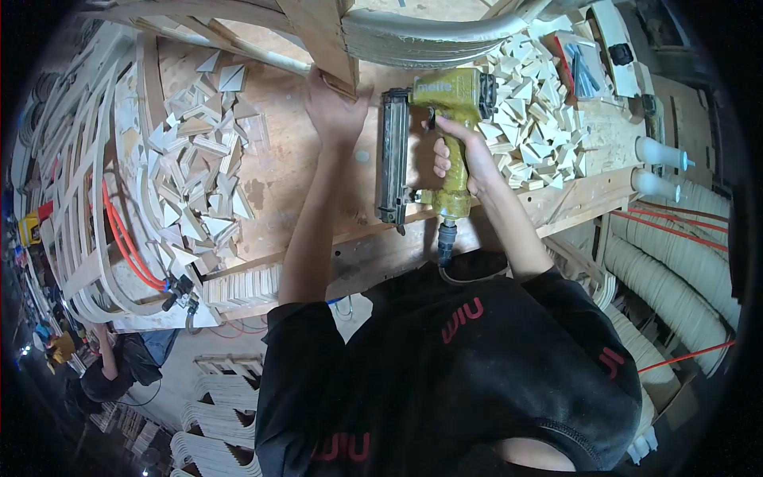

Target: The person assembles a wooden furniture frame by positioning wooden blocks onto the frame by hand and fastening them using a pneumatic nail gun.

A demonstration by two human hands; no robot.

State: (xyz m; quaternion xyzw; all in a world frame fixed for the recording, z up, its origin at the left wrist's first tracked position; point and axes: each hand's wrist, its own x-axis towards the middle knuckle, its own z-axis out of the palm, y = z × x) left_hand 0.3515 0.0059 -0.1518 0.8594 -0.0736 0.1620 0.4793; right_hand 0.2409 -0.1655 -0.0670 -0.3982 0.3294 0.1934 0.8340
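Observation:
A yellow pneumatic nail gun (451,176) is in my right hand (470,153), its fingers wrapped round the handle and a finger by the trigger. The gun's long dark magazine (393,155) stands at the left, and a hose fitting (447,241) leaves the handle's lower end. My left hand (337,111) closes round the lower end of a wooden frame (322,40) at the top of the view; some of its fingers are hidden behind the wood. The frame's curved, layered rail (433,44) runs off to the right above the gun.
Small triangular wood blocks are heaped on the workbench (274,191) at left (203,171) and right (528,111). A red box of metal pieces (582,67) lies far right. Curved wooden strips (87,183) and orange hoses (123,230) line the left. Another person (111,374) is at lower left.

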